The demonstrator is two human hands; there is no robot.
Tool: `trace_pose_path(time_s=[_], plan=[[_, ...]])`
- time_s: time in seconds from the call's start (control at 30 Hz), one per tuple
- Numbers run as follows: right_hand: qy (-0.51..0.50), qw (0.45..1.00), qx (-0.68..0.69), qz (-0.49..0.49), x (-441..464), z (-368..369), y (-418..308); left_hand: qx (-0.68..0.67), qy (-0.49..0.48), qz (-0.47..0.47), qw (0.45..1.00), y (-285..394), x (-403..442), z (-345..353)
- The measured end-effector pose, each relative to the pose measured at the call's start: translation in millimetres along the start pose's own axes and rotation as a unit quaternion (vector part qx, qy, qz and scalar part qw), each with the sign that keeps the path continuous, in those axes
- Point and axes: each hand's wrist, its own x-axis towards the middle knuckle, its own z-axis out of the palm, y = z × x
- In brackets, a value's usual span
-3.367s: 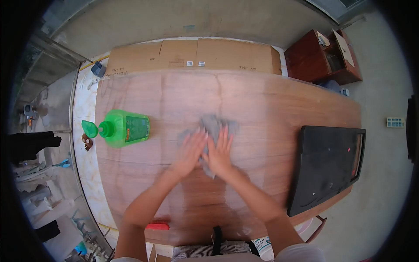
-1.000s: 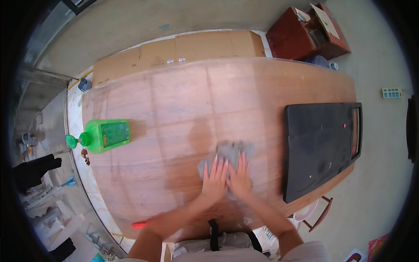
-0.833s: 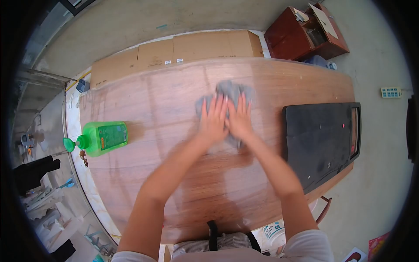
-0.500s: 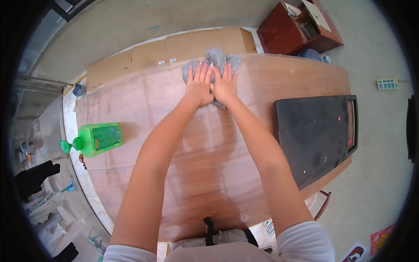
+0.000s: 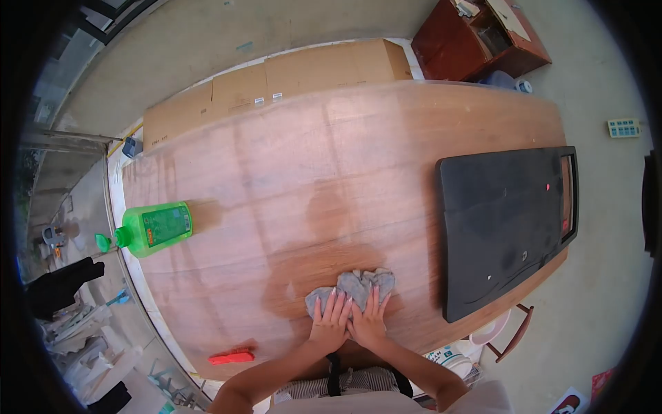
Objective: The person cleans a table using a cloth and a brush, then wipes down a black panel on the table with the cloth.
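A crumpled grey cloth [image 5: 365, 279] lies on the wooden tabletop [image 5: 276, 200] close to the near edge. My left hand [image 5: 331, 321] rests flat on the cloth's left part, fingers stretched out. Beside it my right hand [image 5: 369, 321] presses on the right part with its fingers extended as well. The two hands touch at the thumbs. Neither hand wraps round the cloth; the palms and fingers lie on top of it. The wood around the cloth looks shiny, with darker reflections.
A green pump bottle [image 5: 155, 228] lies on its side at the table's left. A black panel [image 5: 507, 234] covers the right side. A small red object [image 5: 232, 357] sits at the near left. Cardboard [image 5: 331, 65] and a red-brown cabinet [image 5: 476, 41] stand beyond the far edge.
Both hands have drawn the cloth from the far edge back to the near edge, close to my body. The red object, hidden behind my left arm before, now shows.
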Motion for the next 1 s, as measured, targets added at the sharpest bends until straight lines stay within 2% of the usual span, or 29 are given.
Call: trace_pose_path(time_s=[0.07,0.17,0.2,0.3,0.33,0.43,0.53,0.57,0.67,0.8,0.97,1.0], plan=[[0.015,1.0,0.001,-0.007,23.6,-4.7,1.9,0.058,0.021,-0.007,0.998,-8.7,19.8,-3.7],[0.073,0.997,0.014,-0.021,108.6,-39.2,7.9,0.066,0.039,-0.003,0.997,-44.6,93.2,-50.2],[0.098,0.995,0.012,-0.033,145.3,-51.1,9.0,0.044,0.07,0.012,0.996,-61.1,126.4,-74.0],[0.172,0.984,0.002,-0.053,278.6,-89.9,11.6,0.116,0.233,0.07,0.963,-135.7,227.0,-108.5],[0.192,0.98,0.004,-0.058,318.3,-100.9,11.8,0.127,0.249,0.079,0.957,-161.3,259.9,-122.7],[0.19,0.981,-0.021,-0.026,418.9,-134.3,4.7,0.158,0.133,0.036,0.978,-208.2,329.3,-188.1],[0.129,0.99,-0.057,0.027,462.0,-161.1,-6.8,0.188,0.082,-0.04,0.978,-214.1,358.8,-222.2],[0.107,0.991,-0.066,0.048,465.2,-168.4,-13.6,0.193,0.106,-0.047,0.974,-212.4,357.2,-219.4],[0.175,0.982,-0.058,0.041,440.9,-152.7,-19.8,0.175,0.17,-0.045,0.969,-208.6,346.7,-192.9],[0.144,0.987,-0.063,-0.022,358.8,-114.8,-29.8,0.132,0.224,-0.004,0.966,-191.2,263.1,-145.2],[0.044,0.993,-0.05,-0.097,166.2,-35.0,-50.0,0.09,0.124,-0.071,0.986,-104.6,74.1,-66.7],[0.023,0.993,-0.045,-0.107,129.1,-19.0,-53.8,0.044,0.121,-0.093,0.987,-86.2,36.1,-46.9]])
